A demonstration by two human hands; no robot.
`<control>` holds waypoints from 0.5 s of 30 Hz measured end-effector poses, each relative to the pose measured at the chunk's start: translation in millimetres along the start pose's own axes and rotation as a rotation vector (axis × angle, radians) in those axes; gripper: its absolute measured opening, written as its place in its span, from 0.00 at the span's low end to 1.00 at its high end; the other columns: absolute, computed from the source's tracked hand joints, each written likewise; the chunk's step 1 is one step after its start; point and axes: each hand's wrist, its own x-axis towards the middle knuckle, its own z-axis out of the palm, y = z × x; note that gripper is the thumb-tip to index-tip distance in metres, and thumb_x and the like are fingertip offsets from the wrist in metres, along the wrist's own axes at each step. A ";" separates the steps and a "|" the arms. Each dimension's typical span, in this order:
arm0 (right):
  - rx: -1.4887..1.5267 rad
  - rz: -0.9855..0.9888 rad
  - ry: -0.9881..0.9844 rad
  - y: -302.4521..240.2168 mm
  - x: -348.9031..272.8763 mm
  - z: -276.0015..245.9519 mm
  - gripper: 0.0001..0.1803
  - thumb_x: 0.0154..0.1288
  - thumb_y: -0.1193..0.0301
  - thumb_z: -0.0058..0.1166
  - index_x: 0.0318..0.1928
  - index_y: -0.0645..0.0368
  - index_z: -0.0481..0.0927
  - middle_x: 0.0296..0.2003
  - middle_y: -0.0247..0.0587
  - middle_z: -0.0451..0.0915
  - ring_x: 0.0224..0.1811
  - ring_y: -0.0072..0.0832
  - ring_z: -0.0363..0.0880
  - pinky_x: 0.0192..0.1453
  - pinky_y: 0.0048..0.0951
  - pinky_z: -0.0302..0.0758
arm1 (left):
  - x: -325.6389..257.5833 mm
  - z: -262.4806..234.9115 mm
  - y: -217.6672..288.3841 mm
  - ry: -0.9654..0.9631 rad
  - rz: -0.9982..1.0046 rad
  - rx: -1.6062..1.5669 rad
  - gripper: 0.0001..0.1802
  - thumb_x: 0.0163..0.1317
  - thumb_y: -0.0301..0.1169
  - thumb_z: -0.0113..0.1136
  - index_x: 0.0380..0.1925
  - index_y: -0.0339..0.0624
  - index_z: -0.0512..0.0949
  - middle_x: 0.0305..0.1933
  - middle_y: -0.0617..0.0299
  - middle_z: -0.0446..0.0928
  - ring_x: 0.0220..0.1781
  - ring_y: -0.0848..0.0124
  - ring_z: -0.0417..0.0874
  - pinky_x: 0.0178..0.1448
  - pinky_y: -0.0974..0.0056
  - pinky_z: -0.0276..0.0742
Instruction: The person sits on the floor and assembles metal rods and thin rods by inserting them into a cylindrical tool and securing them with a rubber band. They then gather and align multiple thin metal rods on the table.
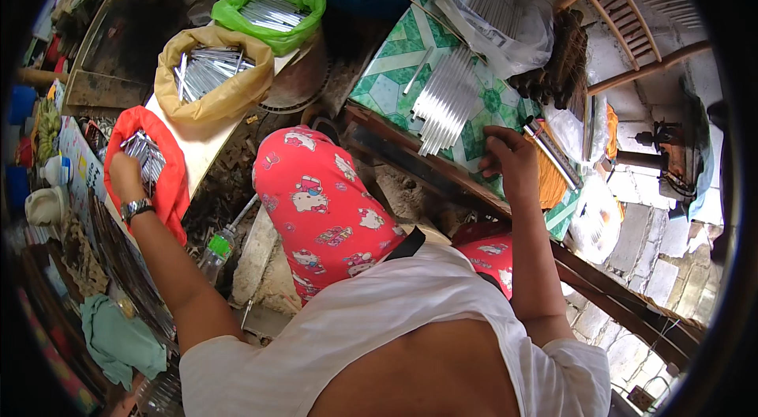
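My left hand reaches into a red bag at the left, a watch on its wrist. Short silvery metal rods lie in that bag beside the hand. Its fingers are hidden, so whether they grip a rod does not show. My right hand hovers by the front edge of a green patterned table covering. Its fingers are loosely bent and apart, with nothing seen between them. Left of it, a row of longer silvery rods lies side by side on the covering.
Beyond the red bag stand a tan bag and a green bag, both holding metal rods. A clear plastic bag of rods sits on the table's far side. A wooden chair stands at right; a plastic bottle is beside my leg.
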 end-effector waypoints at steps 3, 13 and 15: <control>-0.015 -0.004 0.011 -0.2 -1.0 0.0 0.15 0.70 0.73 0.57 0.53 0.70 0.82 0.27 0.39 0.82 0.23 0.22 0.83 0.25 0.23 0.80 | 1.3 29.5 -17.4 -0.208 0.318 0.256 0.15 0.61 0.32 0.56 0.43 0.37 0.86 0.46 0.39 0.84 0.50 0.41 0.86 0.53 0.43 0.80; 0.002 -0.016 -0.004 4.3 -0.9 -2.1 0.14 0.70 0.73 0.57 0.51 0.69 0.83 0.27 0.38 0.83 0.24 0.20 0.82 0.25 0.21 0.80 | -41.2 5.5 11.4 -0.075 0.063 -0.152 0.15 0.60 0.34 0.58 0.43 0.43 0.87 0.46 0.43 0.86 0.49 0.44 0.87 0.54 0.45 0.81; -0.011 -0.032 -0.002 4.3 -1.8 -2.3 0.13 0.70 0.73 0.57 0.50 0.69 0.83 0.28 0.39 0.83 0.24 0.20 0.82 0.25 0.21 0.80 | -38.0 6.7 10.8 -0.077 0.065 -0.151 0.15 0.60 0.34 0.58 0.44 0.43 0.87 0.46 0.44 0.86 0.49 0.44 0.87 0.54 0.46 0.81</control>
